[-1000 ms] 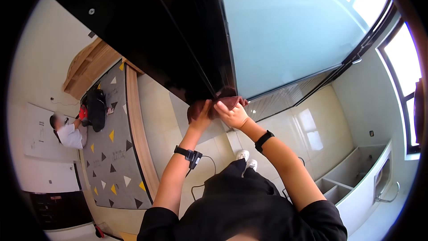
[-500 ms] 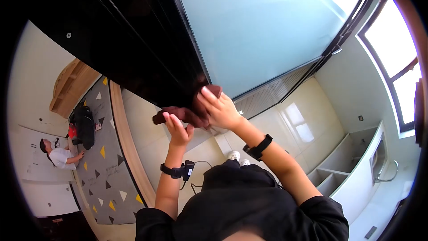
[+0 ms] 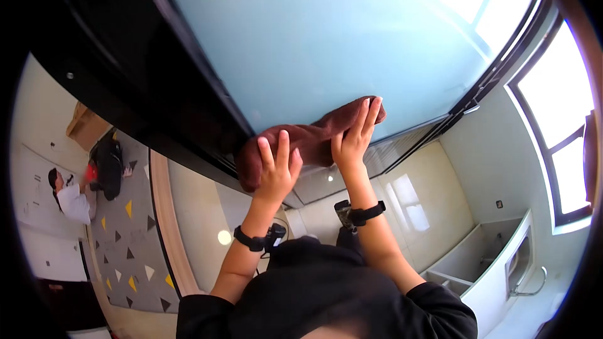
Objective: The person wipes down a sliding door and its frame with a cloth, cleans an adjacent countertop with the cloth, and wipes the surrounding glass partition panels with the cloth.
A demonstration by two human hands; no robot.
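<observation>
Brown cloth (image 3: 314, 141), bunched beside glass panel (image 3: 339, 37) moments ago, now spread along lower glass; work apparently moved onto glass. Left hand (image 3: 277, 172), right hand (image 3: 355, 144) flat on cloth, fingers extended, unclamped.

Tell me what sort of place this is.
Probably a home, perhaps a small flat: a triangle-patterned mattress beside a wooden rail suggests a sleeping area, while a white cabinet with a curved faucet suggests a kitchen or washing area.
</observation>
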